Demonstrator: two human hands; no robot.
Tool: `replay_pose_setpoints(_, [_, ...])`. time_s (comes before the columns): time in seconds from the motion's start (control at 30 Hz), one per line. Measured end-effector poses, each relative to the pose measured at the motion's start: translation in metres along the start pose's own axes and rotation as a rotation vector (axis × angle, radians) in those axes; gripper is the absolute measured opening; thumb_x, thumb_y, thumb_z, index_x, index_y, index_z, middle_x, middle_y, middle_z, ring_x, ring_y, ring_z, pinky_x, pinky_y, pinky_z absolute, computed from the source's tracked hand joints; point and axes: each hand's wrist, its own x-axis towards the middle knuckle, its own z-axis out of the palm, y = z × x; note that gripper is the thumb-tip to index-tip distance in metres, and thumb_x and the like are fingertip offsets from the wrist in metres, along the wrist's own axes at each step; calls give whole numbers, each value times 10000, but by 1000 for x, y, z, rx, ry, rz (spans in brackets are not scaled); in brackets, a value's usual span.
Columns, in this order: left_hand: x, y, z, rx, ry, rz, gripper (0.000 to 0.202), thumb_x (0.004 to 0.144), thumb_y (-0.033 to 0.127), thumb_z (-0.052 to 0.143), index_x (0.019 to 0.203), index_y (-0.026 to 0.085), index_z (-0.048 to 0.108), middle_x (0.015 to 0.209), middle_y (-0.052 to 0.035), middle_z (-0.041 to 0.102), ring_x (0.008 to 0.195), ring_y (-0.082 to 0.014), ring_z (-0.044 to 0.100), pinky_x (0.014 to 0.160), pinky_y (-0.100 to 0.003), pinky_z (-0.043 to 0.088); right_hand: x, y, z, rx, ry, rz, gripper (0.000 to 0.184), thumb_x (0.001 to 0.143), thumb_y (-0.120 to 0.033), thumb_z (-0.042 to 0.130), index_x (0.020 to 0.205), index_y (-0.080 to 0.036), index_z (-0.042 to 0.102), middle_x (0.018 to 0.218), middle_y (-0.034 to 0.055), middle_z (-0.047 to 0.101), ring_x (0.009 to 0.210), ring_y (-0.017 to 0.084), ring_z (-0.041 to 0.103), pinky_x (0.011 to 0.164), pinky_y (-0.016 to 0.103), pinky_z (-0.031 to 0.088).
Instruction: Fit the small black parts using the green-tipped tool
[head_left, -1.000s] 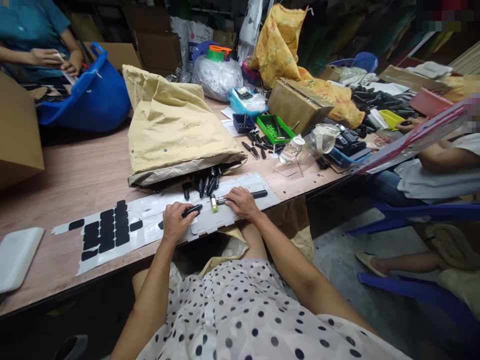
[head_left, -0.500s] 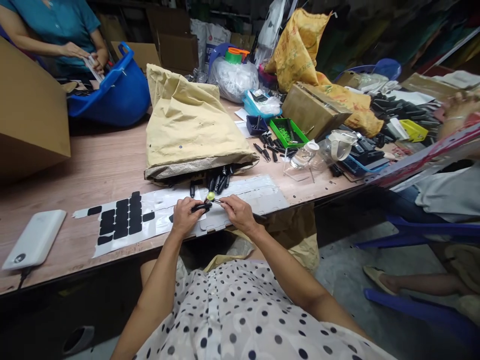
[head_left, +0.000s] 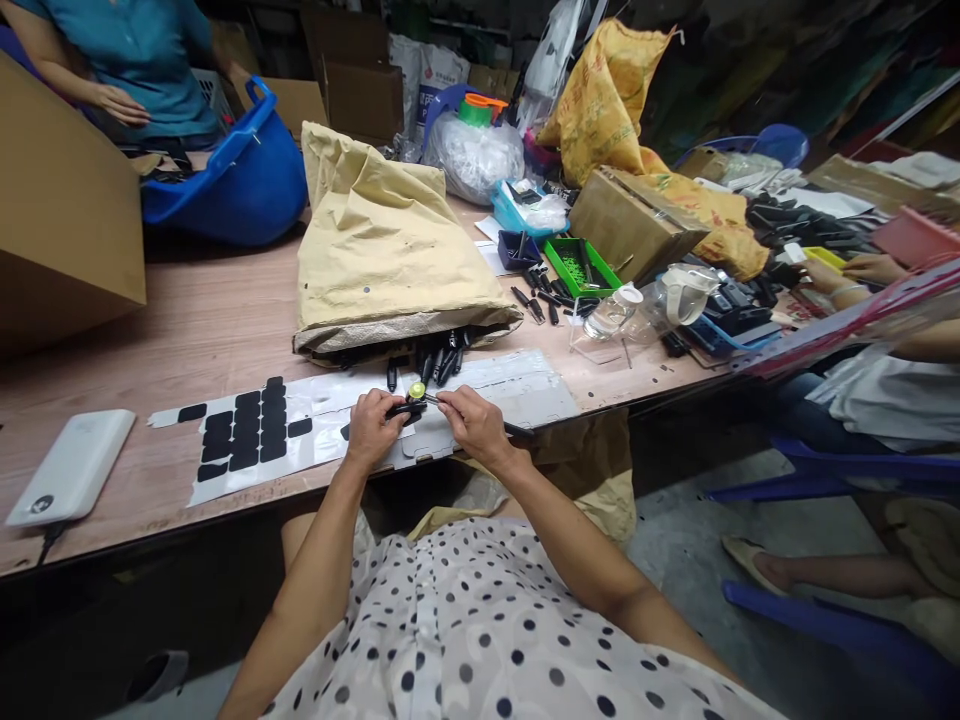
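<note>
My left hand (head_left: 372,428) is closed on a black, slim, pen-like part (head_left: 407,409), held low over the white board at the table's front edge. My right hand (head_left: 474,420) pinches a thin tool (head_left: 519,430); its metal tip points left toward the black part, and its dark rear end sticks out behind the palm. Between the two hands is a small yellow-green round piece (head_left: 417,391); I cannot tell what bears it. Just beyond lie several black tubular parts (head_left: 448,366), spilling from a tan paper sack (head_left: 390,250).
Left of my hands, black stickers (head_left: 246,430) sit on a white sheet, with a white power bank (head_left: 71,468) beyond. Farther right are a green tray (head_left: 581,265), a clear bottle (head_left: 613,312) and a cardboard box (head_left: 637,225). Co-workers sit across and at right.
My hands stay nearly in place, with the tool tip still at the black part. Across the table, the co-worker's hands have parted. At right, another person's hands now reach toward the yellow tray.
</note>
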Motion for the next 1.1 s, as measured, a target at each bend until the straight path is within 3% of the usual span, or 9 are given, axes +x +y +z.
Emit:
replay_pose_setpoints(0.2, [2, -2, 3, -8, 4, -17, 192, 843, 266, 643, 979, 276, 778, 967, -45, 673, 965, -256, 592, 886, -397, 484, 2, -5, 1, -41, 4, -17, 296, 1057, -341, 470, 1190, -282, 728, 981, 53, 700, 901, 169, 661, 787, 231, 503])
replay_pose_setpoints(0.4, [2, -3, 4, -16, 1, -25, 206, 837, 278, 637, 980, 292, 784, 955, -44, 669, 963, -258, 584, 874, -398, 482, 2, -4, 3, -125, -73, -14, 268, 1047, -348, 500, 1161, -307, 739, 949, 51, 681, 852, 179, 649, 710, 243, 482])
replay_pose_setpoints(0.6, [1, 0, 2, -27, 0, -20, 236, 845, 285, 623, 1008, 310, 793, 943, -40, 669, 964, -260, 581, 890, -404, 474, 1, 3, -1, -90, 25, 16, 305, 1058, -348, 473, 1224, -295, 723, 1006, 54, 694, 919, 172, 653, 774, 231, 490])
replay_pose_setpoints(0.77, [1, 0, 2, -19, -1, -30, 228, 842, 283, 630, 1002, 308, 791, 960, -44, 673, 976, -266, 579, 889, -403, 469, -5, 5, 1, -96, -16, 7, 287, 1051, -347, 486, 1170, -293, 742, 961, 52, 695, 865, 171, 654, 724, 234, 484])
replay_pose_setpoints(0.93, [0, 1, 1, -9, -9, -21, 226, 850, 289, 622, 1008, 303, 783, 956, -43, 670, 973, -265, 572, 887, -400, 467, -7, 20, -1, -83, 15, 12, 292, 1050, -341, 479, 1177, -291, 737, 977, 53, 694, 885, 180, 650, 749, 246, 488])
replay_pose_setpoints(1.1, [-1, 5, 0, 29, -5, -24, 182, 816, 313, 681, 971, 298, 775, 937, -41, 660, 948, -266, 570, 856, -386, 461, -4, 47, -10, -161, -17, -101, 270, 1038, -345, 507, 1089, -268, 760, 905, 63, 674, 877, 209, 604, 782, 307, 457])
